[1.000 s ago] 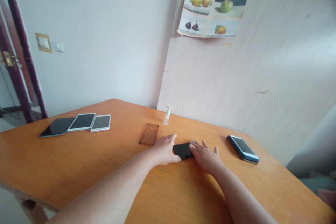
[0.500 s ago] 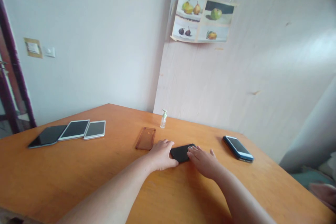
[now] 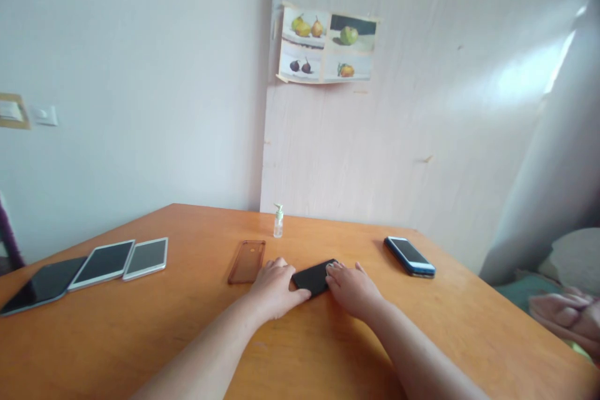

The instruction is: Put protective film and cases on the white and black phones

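Note:
A black phone (image 3: pixel 311 278) lies flat and slightly aslant on the table, between my two hands. My left hand (image 3: pixel 275 287) is round its left end, the thumb along the near edge and the fingers curled at the far side. At the right end my right hand (image 3: pixel 352 287) closes on it, fingertips over its top; part of that end is hidden. Just left of and behind my left hand lies a brownish see-through phone case (image 3: pixel 247 262), its corner close to my fingers.
A small clear pump bottle (image 3: pixel 278 225) stands behind the case. To the right lies a phone stack (image 3: pixel 409 257) with a blue edge. At left are a black tablet (image 3: pixel 44 286), a white tablet (image 3: pixel 103 264) and a smaller white device (image 3: pixel 146 259). The wooden table (image 3: pixel 197 225) nears the wall.
The view has turned to the right, so everything appears further left. My hands stay on the black phone, which keeps about the same place on the table.

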`<state>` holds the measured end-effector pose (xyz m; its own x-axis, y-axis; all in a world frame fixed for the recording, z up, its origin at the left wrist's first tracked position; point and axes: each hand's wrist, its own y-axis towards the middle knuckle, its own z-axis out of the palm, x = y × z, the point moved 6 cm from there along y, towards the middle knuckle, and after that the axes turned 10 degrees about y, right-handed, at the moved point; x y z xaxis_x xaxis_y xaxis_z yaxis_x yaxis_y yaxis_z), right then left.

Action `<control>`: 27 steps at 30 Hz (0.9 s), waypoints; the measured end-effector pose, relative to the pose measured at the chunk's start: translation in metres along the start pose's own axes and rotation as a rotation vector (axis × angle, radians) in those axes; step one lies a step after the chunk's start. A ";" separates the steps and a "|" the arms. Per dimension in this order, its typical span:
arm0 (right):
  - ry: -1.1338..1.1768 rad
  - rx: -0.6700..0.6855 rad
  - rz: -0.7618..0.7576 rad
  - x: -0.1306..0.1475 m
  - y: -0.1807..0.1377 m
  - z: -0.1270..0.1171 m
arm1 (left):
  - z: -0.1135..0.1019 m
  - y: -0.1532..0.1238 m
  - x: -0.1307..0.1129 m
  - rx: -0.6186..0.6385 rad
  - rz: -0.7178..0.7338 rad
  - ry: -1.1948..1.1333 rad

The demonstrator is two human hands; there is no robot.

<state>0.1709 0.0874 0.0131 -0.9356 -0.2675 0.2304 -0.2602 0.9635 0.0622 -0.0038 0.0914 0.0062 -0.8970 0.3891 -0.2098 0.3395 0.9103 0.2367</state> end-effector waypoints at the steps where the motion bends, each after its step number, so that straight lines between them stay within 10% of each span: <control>1: -0.004 -0.017 0.041 -0.008 0.003 -0.001 | 0.001 0.001 0.000 0.007 -0.002 -0.005; 10: 0.112 -0.092 -0.077 0.009 0.006 0.005 | 0.004 0.003 0.001 -0.022 -0.029 -0.077; 18: 0.235 -0.254 0.157 -0.033 0.010 -0.016 | 0.003 0.002 -0.011 -0.010 0.041 -0.313; 27: 0.169 -0.302 -0.187 0.037 -0.012 -0.030 | 0.000 0.005 -0.011 -0.045 0.019 -0.340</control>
<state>0.1469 0.0663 0.0501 -0.8197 -0.4586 0.3433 -0.3168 0.8621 0.3955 0.0074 0.0918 0.0094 -0.7423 0.4376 -0.5075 0.3358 0.8983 0.2834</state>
